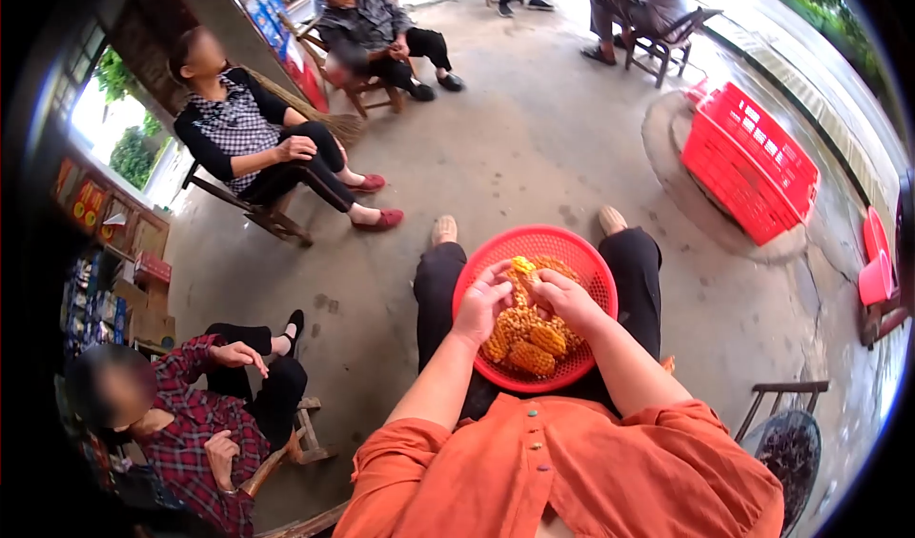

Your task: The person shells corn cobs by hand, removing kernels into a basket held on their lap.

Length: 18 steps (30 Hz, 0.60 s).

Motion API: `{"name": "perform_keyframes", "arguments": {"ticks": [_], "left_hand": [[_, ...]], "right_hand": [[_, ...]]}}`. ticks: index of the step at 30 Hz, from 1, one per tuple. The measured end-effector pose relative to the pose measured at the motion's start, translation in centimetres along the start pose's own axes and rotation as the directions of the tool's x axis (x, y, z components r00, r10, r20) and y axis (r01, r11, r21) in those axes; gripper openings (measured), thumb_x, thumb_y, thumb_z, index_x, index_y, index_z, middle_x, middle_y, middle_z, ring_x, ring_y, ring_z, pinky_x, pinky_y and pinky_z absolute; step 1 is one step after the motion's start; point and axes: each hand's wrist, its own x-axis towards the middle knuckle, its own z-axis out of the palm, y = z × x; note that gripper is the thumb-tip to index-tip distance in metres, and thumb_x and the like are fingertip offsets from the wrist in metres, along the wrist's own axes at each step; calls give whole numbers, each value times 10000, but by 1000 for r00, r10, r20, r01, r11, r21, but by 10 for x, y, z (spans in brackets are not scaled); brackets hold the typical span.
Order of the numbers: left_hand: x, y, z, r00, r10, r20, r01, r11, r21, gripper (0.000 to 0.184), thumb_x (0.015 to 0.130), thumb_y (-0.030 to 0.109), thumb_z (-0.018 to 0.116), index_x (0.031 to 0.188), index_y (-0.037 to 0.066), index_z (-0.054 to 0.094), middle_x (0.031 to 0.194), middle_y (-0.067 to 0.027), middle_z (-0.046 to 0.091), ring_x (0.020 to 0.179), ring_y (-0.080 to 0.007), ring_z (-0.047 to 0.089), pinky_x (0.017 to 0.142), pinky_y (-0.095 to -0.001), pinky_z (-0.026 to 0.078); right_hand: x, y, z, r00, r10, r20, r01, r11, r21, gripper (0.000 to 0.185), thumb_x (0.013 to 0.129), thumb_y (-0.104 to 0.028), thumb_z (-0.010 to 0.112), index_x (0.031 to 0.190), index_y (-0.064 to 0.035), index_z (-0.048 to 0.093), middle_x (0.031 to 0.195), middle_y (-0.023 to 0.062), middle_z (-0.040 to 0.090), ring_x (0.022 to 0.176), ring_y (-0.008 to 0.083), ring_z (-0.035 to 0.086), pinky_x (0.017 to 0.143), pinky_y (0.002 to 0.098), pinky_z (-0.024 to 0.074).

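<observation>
A round red plastic basket [603,281] rests on my lap between my knees. Orange-yellow corn cobs [531,358] and loose kernels [516,324] lie in it. Over the basket, my left hand [484,300] is closed around one side of a yellow corn piece [523,265]. Close beside it on the right, my right hand [562,297] has its fingers bent against the same piece. Part of that piece is hidden by my fingers.
Seated people are at the left [250,138], lower left [191,424], top [372,33] and upper right [643,9]. A red crate [748,162] stands at the right, near pink basins [875,276]. A chair [786,447] is at lower right.
</observation>
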Motion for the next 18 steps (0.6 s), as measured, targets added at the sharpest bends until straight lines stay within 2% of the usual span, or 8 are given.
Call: {"name": "perform_keyframes", "arguments": {"ticks": [4, 6, 10, 11, 15, 17, 18], "left_hand": [[1, 2, 2, 999, -52, 6, 52, 998, -27, 444, 882, 39, 544, 1321, 20, 476, 989, -29, 582, 770, -105, 524, 722, -227, 452], [1, 6, 8, 999, -32, 1, 32, 999, 28, 442, 878, 40, 548, 1313, 31, 474, 1014, -29, 583, 787, -100, 522, 724, -229, 451], [4, 2, 4, 1000, -24, -2, 24, 999, 33, 380, 888, 50, 582, 1255, 62, 487, 1021, -21, 585, 785, -91, 516, 720, -217, 444], [3, 2, 3, 1000, -26, -3, 26, 999, 35, 356, 895, 71, 604, 1233, 72, 490, 1021, -13, 585, 773, -81, 512, 710, -208, 440], [2, 1, 4, 1000, -21, -16, 22, 997, 69, 336, 905, 86, 605, 1223, 77, 499, 1017, -4, 590, 763, -65, 506, 692, -195, 430], [2, 2, 4, 1000, -7, 24, 4, 992, 127, 339, 922, 94, 612, 1242, 62, 502, 1040, -10, 607, 864, -62, 562, 726, -201, 459], [2, 1, 3, 1000, -3, 23, 0, 992, 126, 339, 922, 94, 612, 1242, 62, 502, 1040, -10, 607, 864, -62, 562, 726, -201, 459]], "right_hand": [[6, 1, 1, 1000, 19, 8, -19, 1000, -24, 187, 980, -225, 498, 1036, -55, 553, 797, 5, 571, 619, 78, 517, 573, 222, 444], [10, 0, 1, 999, 12, 43, -9, 998, -56, 212, 984, -235, 501, 1081, -52, 546, 825, 2, 573, 625, 69, 514, 575, 216, 441], [9, -2, 3, 999, 3, 51, 3, 992, -130, 259, 973, -234, 559, 1151, -50, 521, 852, -3, 573, 638, 56, 512, 576, 211, 437], [11, 2, 4, 999, 15, 48, -10, 995, -100, 291, 965, -229, 577, 1181, -46, 509, 862, -3, 576, 633, 53, 507, 570, 211, 436], [13, 12, 4, 999, 6, 47, 0, 991, -137, 309, 963, -229, 582, 1196, -42, 503, 870, 0, 581, 624, 57, 516, 563, 218, 444], [13, 12, 5, 999, -23, 28, 28, 977, -211, 315, 959, -221, 587, 1197, -33, 503, 858, 9, 585, 621, 65, 538, 562, 233, 462], [14, 15, 4, 999, -24, 30, 30, 977, -213, 315, 959, -221, 587, 1197, -33, 503, 858, 9, 585, 621, 65, 538, 562, 233, 462]]}}
